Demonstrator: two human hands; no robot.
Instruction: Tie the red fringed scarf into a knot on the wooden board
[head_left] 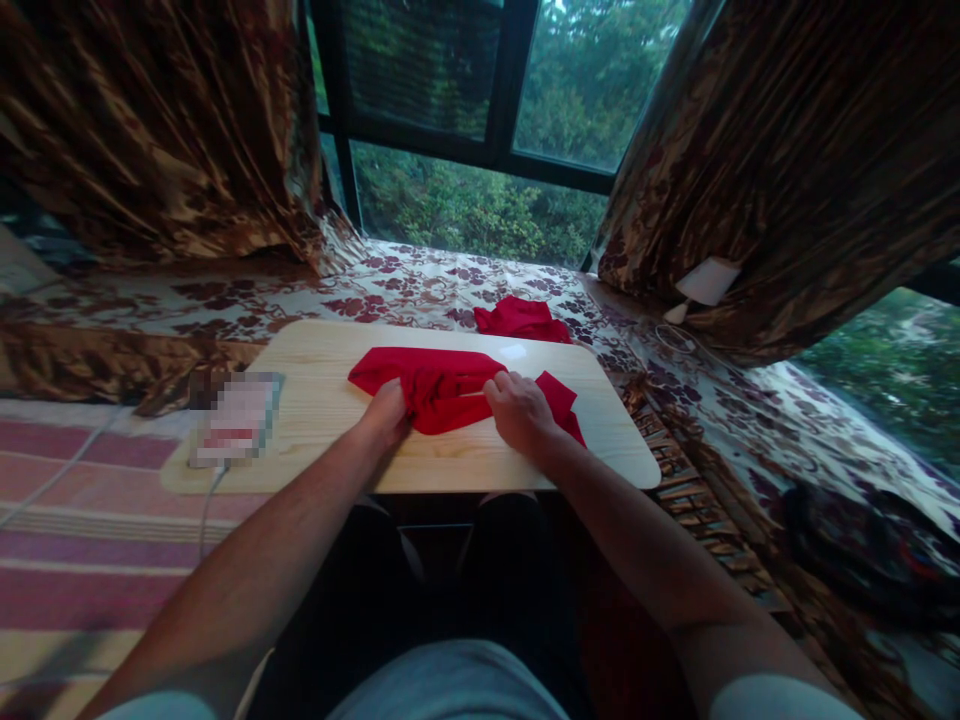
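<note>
A red cloth (446, 385), bunched and wrinkled in the middle, lies across the light wooden tabletop (450, 465). At its left part, my left hand (388, 408) grips the near edge with fingers closed, the fingertips partly hidden by folds. My right hand (519, 408) pinches the cloth further right, its fingers curled over the fabric. Between the hands the cloth is drawn into creases. A loose flap of the same red fabric sticks out to the right of my right hand. I cannot tell what kind of cloth piece it is.
Another crumpled red cloth (523, 318) rests on the floral-covered ledge (420, 275) just beyond the table. A blurred-out device with a cable (232, 420) lies at the table's left end. A small white lamp (707, 282) stands right of the table; a dark bag (870, 555) lies at far right.
</note>
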